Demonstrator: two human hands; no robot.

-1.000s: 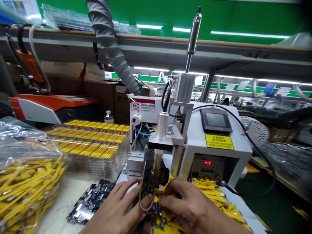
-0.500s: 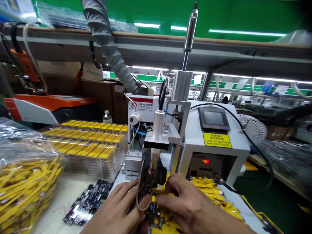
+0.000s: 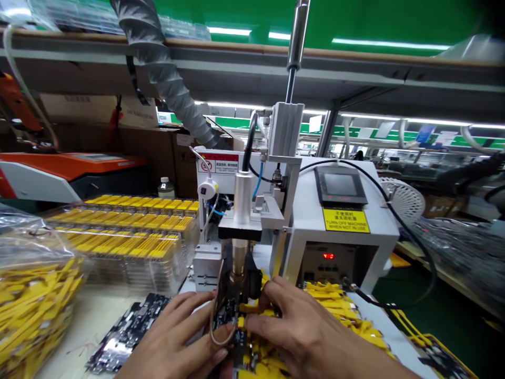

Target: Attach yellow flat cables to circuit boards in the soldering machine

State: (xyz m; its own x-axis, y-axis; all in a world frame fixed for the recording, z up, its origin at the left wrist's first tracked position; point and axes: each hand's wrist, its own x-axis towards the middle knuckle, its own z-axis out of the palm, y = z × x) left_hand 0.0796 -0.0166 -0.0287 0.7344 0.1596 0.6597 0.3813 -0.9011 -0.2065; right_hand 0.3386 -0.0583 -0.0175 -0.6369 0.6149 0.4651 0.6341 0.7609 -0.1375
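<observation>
Closest to me, my left hand [image 3: 173, 337] curls around a small dark circuit board [image 3: 229, 316], fingers pinching its left edge under the brass press tip [image 3: 239, 260]. My right hand [image 3: 303, 329] grips a flat yellow flex strip [image 3: 252, 309], pressing it against that board. A thin wire loop [image 3: 215, 329] hangs beside the board. Loose yellow strips [image 3: 335, 305] lie heaped on the counter [image 3: 94, 316] by my right hand, and flat black boards [image 3: 126, 334] lie to the left. A crinkled clear plastic bag [image 3: 35, 279] holds more yellow strips. Behind it, stacked clear trays [image 3: 130, 237] carry ordered rows of them. Farther back stands the boxy white press machine [image 3: 347, 216], with a ribbed grey duct hose [image 3: 158, 63] above.
</observation>
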